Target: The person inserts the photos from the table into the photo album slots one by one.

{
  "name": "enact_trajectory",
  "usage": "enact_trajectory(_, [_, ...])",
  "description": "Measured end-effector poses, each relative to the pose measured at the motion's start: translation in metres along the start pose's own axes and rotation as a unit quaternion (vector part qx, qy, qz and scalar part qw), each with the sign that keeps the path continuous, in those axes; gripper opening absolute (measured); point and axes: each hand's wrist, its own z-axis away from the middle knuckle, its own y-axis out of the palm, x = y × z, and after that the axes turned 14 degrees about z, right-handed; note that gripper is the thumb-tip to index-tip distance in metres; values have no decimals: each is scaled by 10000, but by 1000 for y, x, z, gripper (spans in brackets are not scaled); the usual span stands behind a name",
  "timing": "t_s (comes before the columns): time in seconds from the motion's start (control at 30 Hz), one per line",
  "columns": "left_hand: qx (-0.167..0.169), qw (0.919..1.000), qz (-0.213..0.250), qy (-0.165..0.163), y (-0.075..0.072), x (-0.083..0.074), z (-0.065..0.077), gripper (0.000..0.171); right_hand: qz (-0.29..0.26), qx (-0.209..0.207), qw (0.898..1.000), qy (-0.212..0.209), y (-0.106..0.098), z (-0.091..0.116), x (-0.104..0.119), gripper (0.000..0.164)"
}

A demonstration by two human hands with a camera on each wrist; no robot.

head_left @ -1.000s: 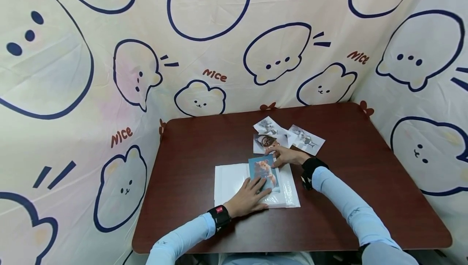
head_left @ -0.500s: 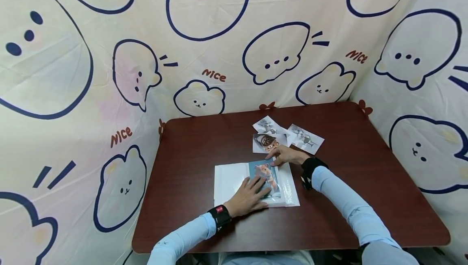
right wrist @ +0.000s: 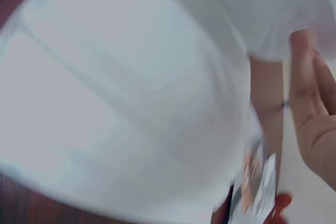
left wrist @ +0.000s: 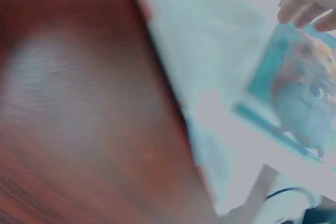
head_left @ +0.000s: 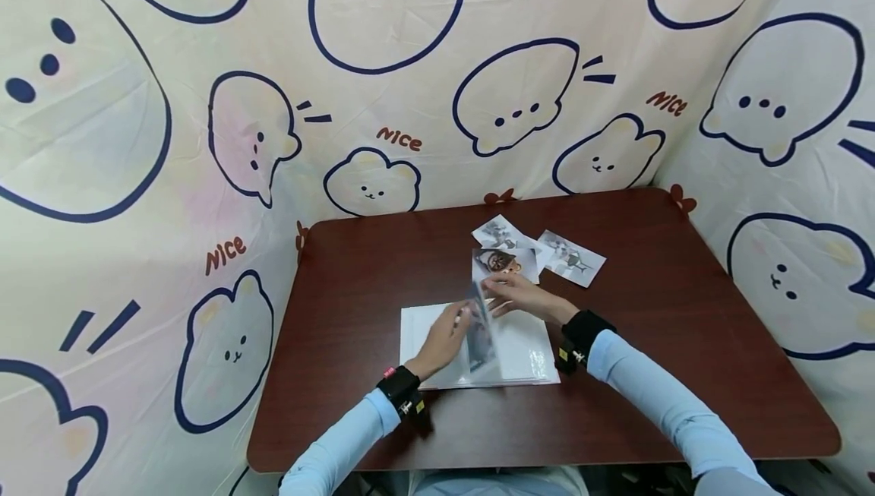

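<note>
An open white photo album (head_left: 529, 344) lies on the table. One of its clear pages (head_left: 481, 336), with the blue animal picture (left wrist: 310, 98) in its sleeve, stands raised near the middle of the spread. My right hand (head_left: 522, 298) holds this page by its upper part. On the page's left side my left hand (head_left: 444, 336) hovers over the album with loosely bent fingers, its fingertips close to the page. In the right wrist view, the blank whitish pages (right wrist: 126, 93) fill much of the frame, blurred.
Beyond the album, several loose picture cards lie overlapping: one with a brown round motif (head_left: 499, 260), one paler card (head_left: 499, 232), and another at the right (head_left: 574, 257). The brown table (head_left: 342, 420) meets a patterned cloth wall (head_left: 383, 101) at its back.
The picture page has lifted from lying flat on the right to standing up, swinging left. My left hand has come off the picture and moved left; my right hand has shifted slightly left.
</note>
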Motion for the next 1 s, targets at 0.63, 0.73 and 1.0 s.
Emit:
enact_trajectory(0.63, [-260, 9727, 486, -2255, -84, 25, -26, 28, 2671, -83, 9579, -1049, 60, -12, -3, 29])
enact_trajectory(0.73, [-230, 9711, 475, -2326, -86, 28, -26, 25, 3081, -1362, 9386, -753, 42, -14, -12, 22])
enact_trajectory(1.0, [-436, 9792, -336, -1952, -78, 33, -24, 30, 3237, -3522, 8496, 2222, -15, -18, -28, 36])
